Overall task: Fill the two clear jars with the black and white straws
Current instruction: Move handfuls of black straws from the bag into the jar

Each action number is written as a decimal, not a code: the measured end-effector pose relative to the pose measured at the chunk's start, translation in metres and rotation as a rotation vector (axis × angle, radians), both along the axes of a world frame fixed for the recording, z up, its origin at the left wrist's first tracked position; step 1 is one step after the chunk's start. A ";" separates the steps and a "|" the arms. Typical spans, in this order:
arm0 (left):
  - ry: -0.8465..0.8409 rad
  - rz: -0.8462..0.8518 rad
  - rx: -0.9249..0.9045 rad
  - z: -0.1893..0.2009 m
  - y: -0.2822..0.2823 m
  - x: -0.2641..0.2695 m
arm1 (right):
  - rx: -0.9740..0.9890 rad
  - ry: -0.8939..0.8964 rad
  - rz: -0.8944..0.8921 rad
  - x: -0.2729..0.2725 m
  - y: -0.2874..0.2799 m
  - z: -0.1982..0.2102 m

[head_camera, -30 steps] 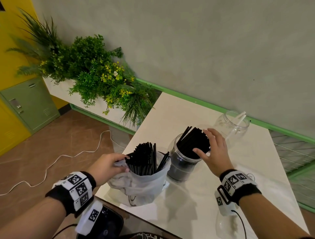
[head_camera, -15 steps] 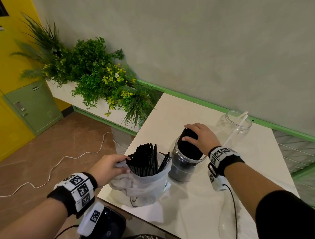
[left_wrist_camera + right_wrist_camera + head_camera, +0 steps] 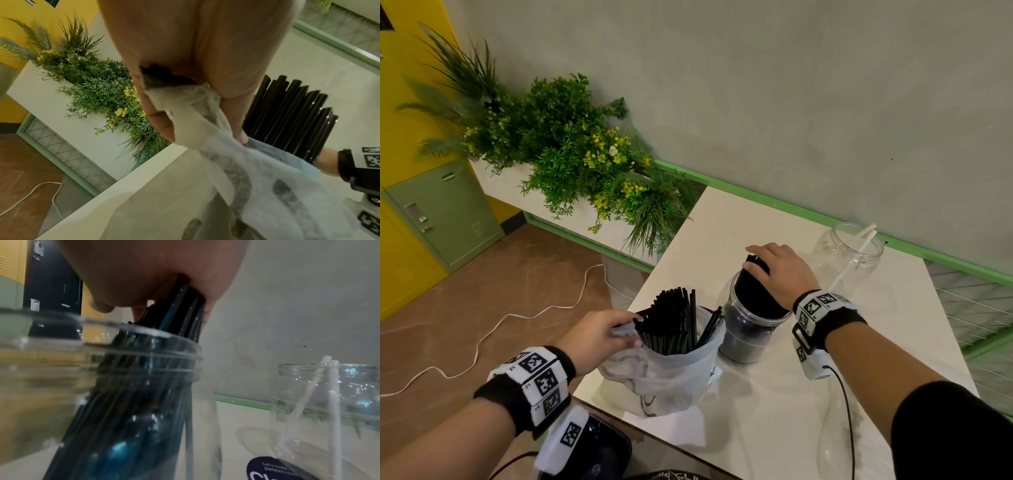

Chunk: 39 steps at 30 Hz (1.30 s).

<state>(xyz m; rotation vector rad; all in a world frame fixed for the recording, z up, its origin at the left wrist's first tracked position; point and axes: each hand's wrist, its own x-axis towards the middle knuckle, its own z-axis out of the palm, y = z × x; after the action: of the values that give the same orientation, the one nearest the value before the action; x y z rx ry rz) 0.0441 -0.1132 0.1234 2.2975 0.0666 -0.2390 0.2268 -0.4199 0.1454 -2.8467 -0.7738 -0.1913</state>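
Note:
A clear jar (image 3: pixel 746 339) (image 3: pixel 144 386) stands on the white table (image 3: pixel 756 418), packed with black straws (image 3: pixel 753 294) (image 3: pixel 133 402) that lean left. My right hand (image 3: pixel 780 270) (image 3: pixel 154 272) lies over their tops, fingers curled round the bundle. Left of the jar, a thin white plastic bag (image 3: pixel 664 377) (image 3: pixel 267 186) holds more black straws (image 3: pixel 671 318) (image 3: pixel 292 113). My left hand (image 3: pixel 599 337) (image 3: pixel 195 65) pinches the bag's rim. Behind, near the wall, a second clear jar (image 3: pixel 839 246) (image 3: pixel 329 402) holds two white straws (image 3: pixel 859 251) (image 3: pixel 333 394).
The table ends just left of the bag, with brown floor and a white cable (image 3: pixel 482 339) below. A planter of green plants (image 3: pixel 571 161) sits beyond the table's far left corner. The grey wall runs behind the jars. A black device (image 3: pixel 592 452) lies at the near edge.
My right hand has swung from the bundle's right side onto its top and curled round it, gathering the splayed straws. The left hand stays on the bag.

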 end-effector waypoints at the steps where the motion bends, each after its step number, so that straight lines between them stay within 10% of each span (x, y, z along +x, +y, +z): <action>1: 0.001 0.004 0.004 -0.001 0.001 0.001 | -0.026 -0.014 0.026 -0.001 0.000 0.000; 12: -0.014 -0.008 -0.011 -0.003 0.003 0.000 | -0.103 0.029 -0.061 0.003 0.009 0.005; 17: -0.042 0.003 0.001 -0.004 -0.001 0.000 | 0.226 -0.174 0.053 -0.030 0.021 0.018; 26: -0.025 0.010 -0.063 -0.005 -0.001 -0.003 | 0.591 0.412 -0.022 -0.109 0.050 -0.012; 39: -0.030 0.014 -0.056 -0.005 -0.004 -0.004 | 0.531 0.250 0.169 -0.119 0.067 0.031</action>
<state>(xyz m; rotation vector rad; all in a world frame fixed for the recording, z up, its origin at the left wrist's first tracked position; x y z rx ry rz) 0.0398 -0.1169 0.1189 2.2432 0.0597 -0.1964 0.1081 -0.3526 0.1763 -2.2420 -0.7679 -0.0096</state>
